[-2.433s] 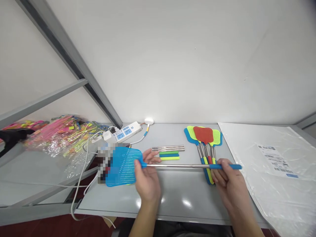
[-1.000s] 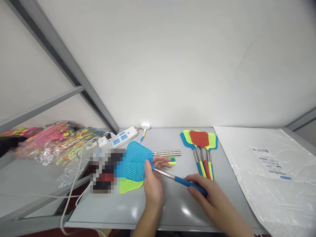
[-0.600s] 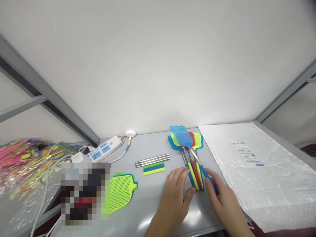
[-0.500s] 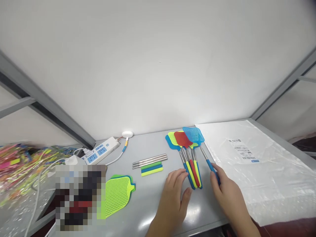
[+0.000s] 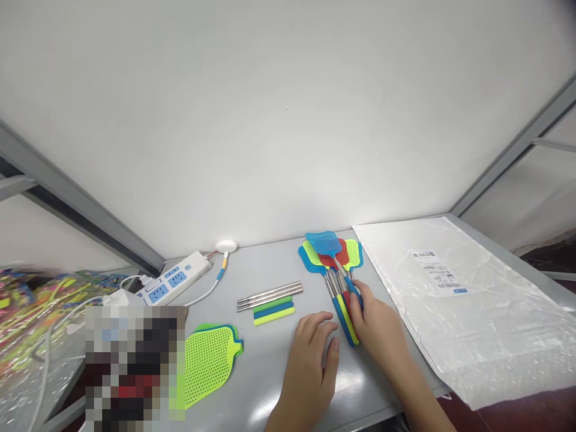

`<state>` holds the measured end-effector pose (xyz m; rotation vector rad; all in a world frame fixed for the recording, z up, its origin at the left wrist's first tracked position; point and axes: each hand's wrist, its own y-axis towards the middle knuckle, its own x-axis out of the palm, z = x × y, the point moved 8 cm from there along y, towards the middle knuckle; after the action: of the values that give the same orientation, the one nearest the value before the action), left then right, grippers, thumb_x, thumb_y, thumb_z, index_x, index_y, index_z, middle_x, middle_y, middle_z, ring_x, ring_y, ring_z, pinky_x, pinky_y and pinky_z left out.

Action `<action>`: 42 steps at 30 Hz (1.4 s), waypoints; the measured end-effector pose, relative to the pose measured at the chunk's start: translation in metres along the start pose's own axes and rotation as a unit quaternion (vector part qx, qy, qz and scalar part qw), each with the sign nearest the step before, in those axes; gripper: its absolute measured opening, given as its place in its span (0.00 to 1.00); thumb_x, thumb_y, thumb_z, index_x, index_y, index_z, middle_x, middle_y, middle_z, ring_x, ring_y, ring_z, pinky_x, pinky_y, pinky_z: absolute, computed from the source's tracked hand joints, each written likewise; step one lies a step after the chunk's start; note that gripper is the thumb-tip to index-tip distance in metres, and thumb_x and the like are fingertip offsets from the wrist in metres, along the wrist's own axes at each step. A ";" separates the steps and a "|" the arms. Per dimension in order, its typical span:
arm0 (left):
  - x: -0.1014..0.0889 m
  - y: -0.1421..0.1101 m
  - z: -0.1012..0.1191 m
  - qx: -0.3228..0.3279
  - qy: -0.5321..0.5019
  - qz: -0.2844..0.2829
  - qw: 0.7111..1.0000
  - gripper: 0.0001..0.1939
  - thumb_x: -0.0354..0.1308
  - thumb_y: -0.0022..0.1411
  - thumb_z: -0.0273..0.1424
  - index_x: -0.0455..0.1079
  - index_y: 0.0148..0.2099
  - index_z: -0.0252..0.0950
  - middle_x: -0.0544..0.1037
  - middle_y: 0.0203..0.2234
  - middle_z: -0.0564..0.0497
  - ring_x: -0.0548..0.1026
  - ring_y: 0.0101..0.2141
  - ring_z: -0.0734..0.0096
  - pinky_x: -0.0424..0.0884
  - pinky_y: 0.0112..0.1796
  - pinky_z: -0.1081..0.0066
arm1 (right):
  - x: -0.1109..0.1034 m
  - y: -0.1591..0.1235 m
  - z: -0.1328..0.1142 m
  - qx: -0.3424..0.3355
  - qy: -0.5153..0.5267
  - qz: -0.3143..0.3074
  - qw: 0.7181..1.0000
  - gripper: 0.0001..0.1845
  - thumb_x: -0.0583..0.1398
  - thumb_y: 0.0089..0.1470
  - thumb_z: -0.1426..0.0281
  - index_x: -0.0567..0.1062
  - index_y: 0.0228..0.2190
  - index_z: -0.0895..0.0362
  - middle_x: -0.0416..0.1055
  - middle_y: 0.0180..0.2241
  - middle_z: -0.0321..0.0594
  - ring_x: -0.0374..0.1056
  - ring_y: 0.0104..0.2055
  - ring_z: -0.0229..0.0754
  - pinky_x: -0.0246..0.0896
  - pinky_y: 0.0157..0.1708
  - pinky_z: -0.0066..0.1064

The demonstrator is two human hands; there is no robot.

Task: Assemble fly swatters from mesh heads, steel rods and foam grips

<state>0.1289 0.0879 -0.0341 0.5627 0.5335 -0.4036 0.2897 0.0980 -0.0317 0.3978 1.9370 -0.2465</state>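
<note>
My right hand (image 5: pixel 375 321) is closed around the blue handle of a fly swatter (image 5: pixel 324 243). Its blue mesh head lies over a fanned group of other fly swatters (image 5: pixel 309 260) in blue, yellow-green and red, and my hand hides part of their handles. My left hand (image 5: pixel 312 354) rests just left of those handles, fingers apart and slightly curled, holding nothing. Farther left are several metal rods (image 5: pixel 270 295) beside green, blue and yellow handle grips (image 5: pixel 273 314). Loose swatter heads (image 5: pixel 209 360), yellow-green on top, lie stacked at the table's left.
A white plastic mailing bag (image 5: pixel 414 300) with a label covers the table's right side. A power strip (image 5: pixel 180 277), white cables and a small white device (image 5: pixel 225 246) sit back left. Packaged colourful items (image 5: pixel 54 318) lie at far left; a blurred-out patch (image 5: pixel 135 366) stands near.
My right hand has moved left with the blue fly swatter, bringing its head from the right edge to over the middle of the group. My left hand has stayed nearly in place.
</note>
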 end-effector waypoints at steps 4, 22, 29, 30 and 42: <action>-0.001 0.001 0.000 -0.004 -0.004 0.000 1.000 0.13 0.51 0.66 0.24 0.67 0.51 0.40 0.71 0.52 0.43 0.68 0.52 0.57 0.68 0.52 0.55 | 0.007 0.003 -0.006 -0.020 -0.014 0.010 1.000 0.20 0.46 0.67 0.65 0.66 0.54 0.57 0.76 0.25 0.41 0.72 0.26 0.48 0.44 0.24 0.31; -0.003 0.001 0.001 -0.007 -0.015 0.006 1.000 0.12 0.49 0.67 0.23 0.66 0.50 0.39 0.71 0.51 0.45 0.68 0.52 0.61 0.66 0.52 0.58 | 0.008 0.000 0.005 0.034 -0.022 0.013 0.999 0.09 0.52 0.62 0.61 0.63 0.33 0.53 0.72 0.24 0.35 0.69 0.25 0.44 0.41 0.23 0.30; -0.003 0.000 0.001 -0.007 -0.018 0.007 1.000 0.11 0.49 0.68 0.23 0.67 0.50 0.39 0.71 0.50 0.45 0.68 0.51 0.61 0.66 0.52 0.58 | 0.008 -0.006 0.011 0.032 -0.019 0.016 0.999 0.11 0.52 0.62 0.61 0.60 0.30 0.52 0.70 0.25 0.34 0.67 0.25 0.42 0.41 0.24 0.30; -0.003 0.000 0.001 -0.008 -0.018 0.007 1.000 0.11 0.49 0.68 0.23 0.66 0.50 0.39 0.71 0.50 0.45 0.68 0.51 0.61 0.66 0.52 0.58 | 0.008 -0.006 0.011 0.028 -0.019 0.016 0.999 0.11 0.52 0.62 0.61 0.60 0.30 0.52 0.70 0.25 0.34 0.66 0.25 0.42 0.41 0.24 0.30; -0.004 0.002 0.001 -0.013 -0.017 0.004 1.000 0.11 0.49 0.68 0.24 0.67 0.50 0.39 0.71 0.50 0.46 0.68 0.51 0.62 0.67 0.52 0.59 | 0.009 -0.008 0.010 0.029 -0.021 0.007 0.999 0.12 0.54 0.60 0.61 0.60 0.28 0.52 0.69 0.22 0.33 0.65 0.23 0.41 0.40 0.23 0.30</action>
<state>0.1271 0.0890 -0.0304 0.5321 0.5033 -0.3981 0.2917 0.0892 -0.0442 0.4402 1.8877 -0.3005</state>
